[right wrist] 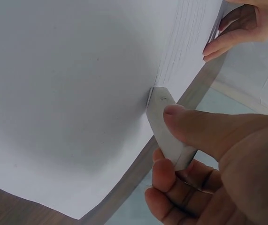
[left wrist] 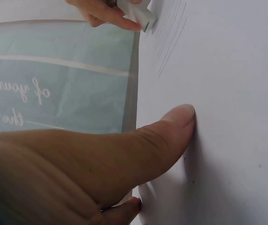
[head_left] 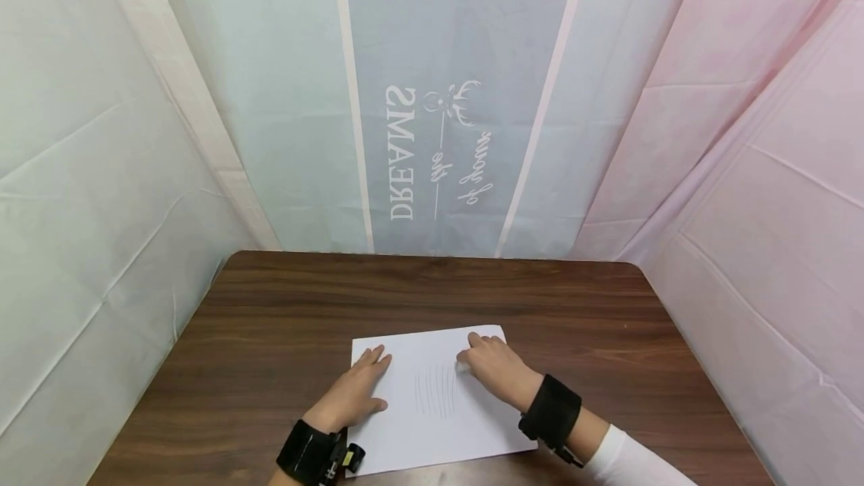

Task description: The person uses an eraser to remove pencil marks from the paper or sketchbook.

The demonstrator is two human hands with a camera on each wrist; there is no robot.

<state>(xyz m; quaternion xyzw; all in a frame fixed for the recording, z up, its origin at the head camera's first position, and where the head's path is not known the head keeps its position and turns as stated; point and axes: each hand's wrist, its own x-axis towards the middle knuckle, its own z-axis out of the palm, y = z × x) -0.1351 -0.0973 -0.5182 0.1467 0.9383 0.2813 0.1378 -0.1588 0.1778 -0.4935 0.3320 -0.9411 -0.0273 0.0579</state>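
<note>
A sheet of white paper (head_left: 432, 445) lies on the table, with several thin, roughly parallel pencil-like lines (head_left: 435, 390) drawn near its middle. My left hand (head_left: 354, 392) rests on the paper's left side, fingers spread and thumb pressed down on the sheet. My right hand (head_left: 499, 370) pinches a white eraser (right wrist: 169, 129) between thumb and curled fingers. In the right wrist view the eraser's end meets the paper at the top of the rightmost line. From the left wrist view the eraser (left wrist: 145, 18) shows beyond the lines, partly covered by the fingers.
The dark wood-grain table (head_left: 270, 321) extends around the paper. A pale curtain (head_left: 304, 96) with mirrored lettering hangs at its far edge, and more cloth (head_left: 763, 246) hangs along both sides. Each wrist wears a black band (head_left: 553, 415). Small dark specks lie by the left thumb.
</note>
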